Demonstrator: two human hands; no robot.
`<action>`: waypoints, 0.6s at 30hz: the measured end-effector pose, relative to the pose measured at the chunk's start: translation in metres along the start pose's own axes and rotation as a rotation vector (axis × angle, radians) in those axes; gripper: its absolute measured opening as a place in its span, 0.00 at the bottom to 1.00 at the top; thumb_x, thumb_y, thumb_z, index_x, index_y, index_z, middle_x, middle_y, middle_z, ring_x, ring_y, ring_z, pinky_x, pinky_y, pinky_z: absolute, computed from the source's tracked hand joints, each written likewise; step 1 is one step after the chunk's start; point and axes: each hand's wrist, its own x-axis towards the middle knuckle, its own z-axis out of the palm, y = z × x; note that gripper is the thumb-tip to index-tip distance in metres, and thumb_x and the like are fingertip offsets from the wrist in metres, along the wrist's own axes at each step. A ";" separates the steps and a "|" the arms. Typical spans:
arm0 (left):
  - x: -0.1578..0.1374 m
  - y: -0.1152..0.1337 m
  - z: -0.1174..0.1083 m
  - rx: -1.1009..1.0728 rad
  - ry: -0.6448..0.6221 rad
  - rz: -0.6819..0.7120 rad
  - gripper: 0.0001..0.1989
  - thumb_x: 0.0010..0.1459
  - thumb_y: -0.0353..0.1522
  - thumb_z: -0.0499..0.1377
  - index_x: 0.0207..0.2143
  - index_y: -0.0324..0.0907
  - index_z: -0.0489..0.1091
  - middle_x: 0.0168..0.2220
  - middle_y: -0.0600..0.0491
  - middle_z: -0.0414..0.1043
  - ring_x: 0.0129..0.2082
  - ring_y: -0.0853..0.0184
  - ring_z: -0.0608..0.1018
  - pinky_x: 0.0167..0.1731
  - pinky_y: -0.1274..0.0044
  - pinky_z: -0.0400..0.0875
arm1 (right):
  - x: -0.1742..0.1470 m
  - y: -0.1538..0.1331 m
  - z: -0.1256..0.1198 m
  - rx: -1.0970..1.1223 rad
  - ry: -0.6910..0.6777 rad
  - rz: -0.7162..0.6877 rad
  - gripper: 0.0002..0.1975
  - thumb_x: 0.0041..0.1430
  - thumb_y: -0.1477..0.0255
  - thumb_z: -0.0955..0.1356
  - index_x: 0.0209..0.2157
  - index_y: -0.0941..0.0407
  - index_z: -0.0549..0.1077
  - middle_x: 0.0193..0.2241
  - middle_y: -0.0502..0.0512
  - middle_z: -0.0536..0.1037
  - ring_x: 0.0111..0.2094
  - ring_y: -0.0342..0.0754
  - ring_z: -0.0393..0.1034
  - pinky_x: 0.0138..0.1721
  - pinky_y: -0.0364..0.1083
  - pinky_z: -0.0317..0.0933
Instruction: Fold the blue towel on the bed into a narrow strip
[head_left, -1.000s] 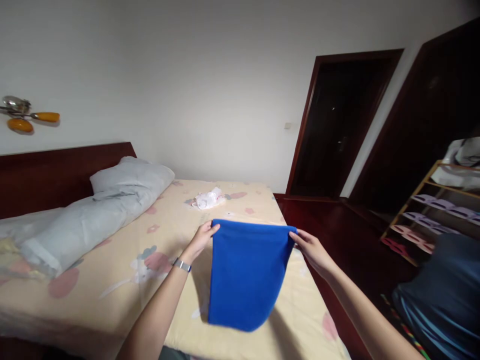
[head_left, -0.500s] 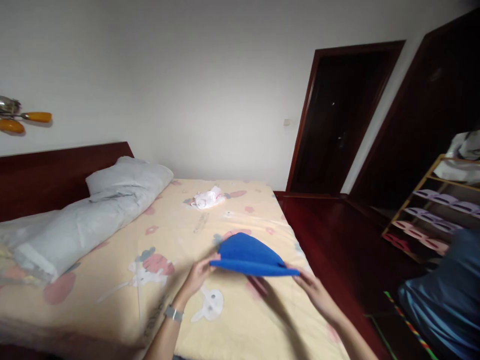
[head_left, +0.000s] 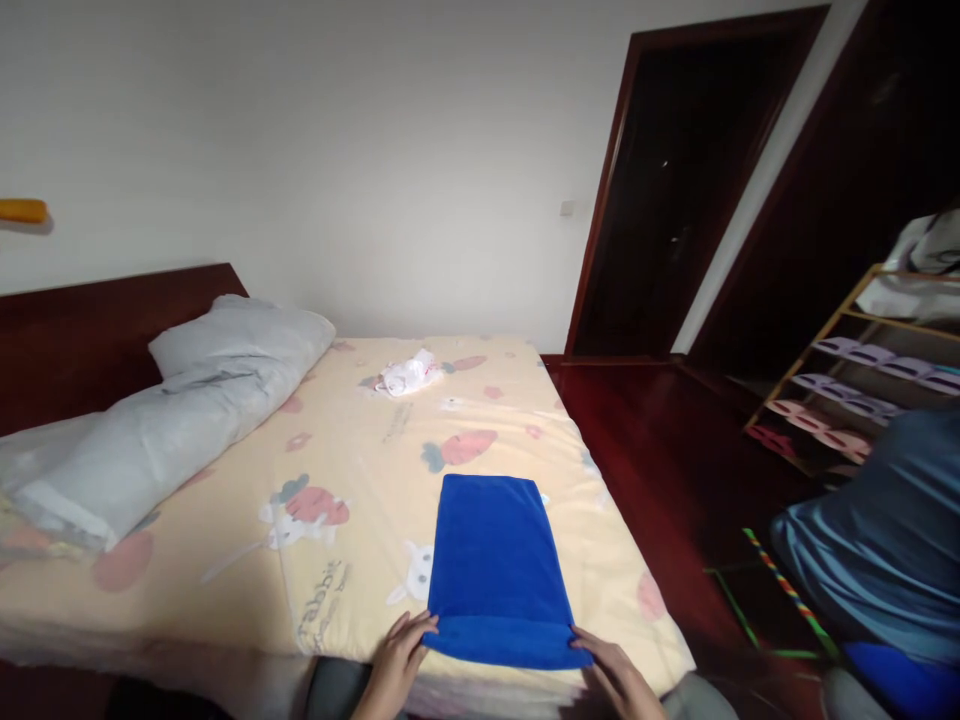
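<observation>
Both hands reach low over the near edge of a bed [head_left: 225, 560], the left hand [head_left: 396, 662] and right hand [head_left: 615, 680] each pinching a near corner of a blue towel [head_left: 495, 560] between thumb and loosely curled fingers. The towel lies flat near the bed's near right corner, its near end folded over. A grey pillow [head_left: 225, 350] and a white cloth [head_left: 407, 374] lie toward the far edge.
</observation>
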 end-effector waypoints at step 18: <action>0.035 -0.003 0.016 -0.108 0.244 -0.137 0.25 0.69 0.53 0.50 0.47 0.46 0.77 0.46 0.44 0.84 0.49 0.54 0.84 0.51 0.66 0.78 | 0.035 -0.018 0.001 0.035 -0.010 0.124 0.30 0.61 0.39 0.62 0.37 0.50 0.78 0.38 0.57 0.85 0.45 0.62 0.80 0.51 0.55 0.72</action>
